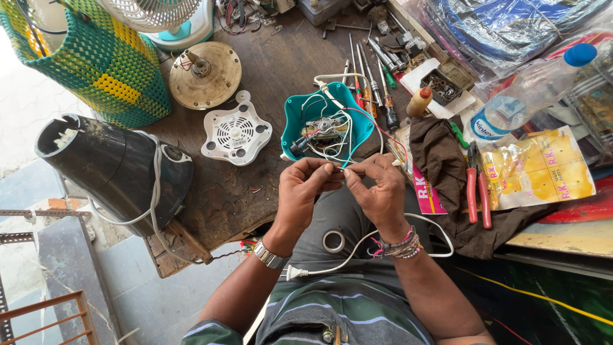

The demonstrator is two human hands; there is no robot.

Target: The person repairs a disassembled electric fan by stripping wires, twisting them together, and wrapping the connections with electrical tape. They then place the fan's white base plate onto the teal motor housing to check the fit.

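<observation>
The person is sitting at a cluttered wooden workbench (223,191) and is working with both hands just in front of it. The left hand (300,191) and the right hand (381,191) are meeting close together, and the fingertips of both are closing in a pinch on the thin wires (350,171) between them. These wires are running up into the teal motor housing (327,124), which is lying open on the bench just behind the hands, with the small motor and more wires showing inside it. A white power cord (357,246) is hanging under the right wrist and is ending in a plug near the left forearm. A roll of tape (333,241) is resting on the person's lap between the two arms. To the left of the housing a white vented cover (235,135) is lying flat, and beyond it a round beige disc (205,75). A dark appliance body (112,169) is lying on its side at the left edge of the bench. To the right, several screwdrivers (373,86) are lying side by side, and red-handled pliers (477,191) are resting on a brown cloth (440,160). A clear plastic bottle (533,89) with a blue cap is lying farther right.
</observation>
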